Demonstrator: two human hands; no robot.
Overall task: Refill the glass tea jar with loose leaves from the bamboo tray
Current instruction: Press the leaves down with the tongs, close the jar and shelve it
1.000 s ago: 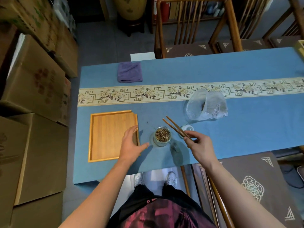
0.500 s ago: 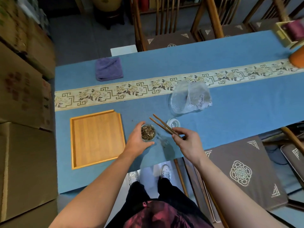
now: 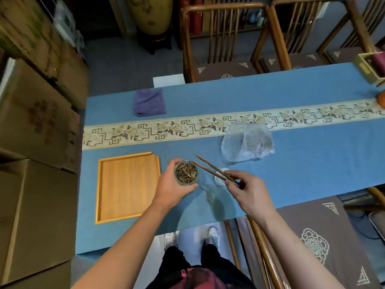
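A small open glass tea jar (image 3: 186, 173) with brown loose leaves inside stands near the table's front edge, and my left hand (image 3: 169, 185) is wrapped around its left side. My right hand (image 3: 249, 189) pinches a pair of wooden tongs (image 3: 214, 170) whose tips reach just past the jar's right rim. The bamboo tray (image 3: 127, 187) lies to the left of the jar, its surface bare. A round glass lid (image 3: 220, 176) lies under the tongs, to the right of the jar.
A crumpled clear plastic bag (image 3: 248, 143) sits behind the lid. A folded purple cloth (image 3: 149, 102) lies at the far left of the blue tablecloth (image 3: 312, 159). Cardboard boxes (image 3: 31, 142) stand left of the table, wooden chairs (image 3: 220, 38) behind it, a cushioned chair (image 3: 312, 236) at my right.
My left hand left the tray's right edge and closed around the jar. The right hand with the tongs stayed beside the jar.
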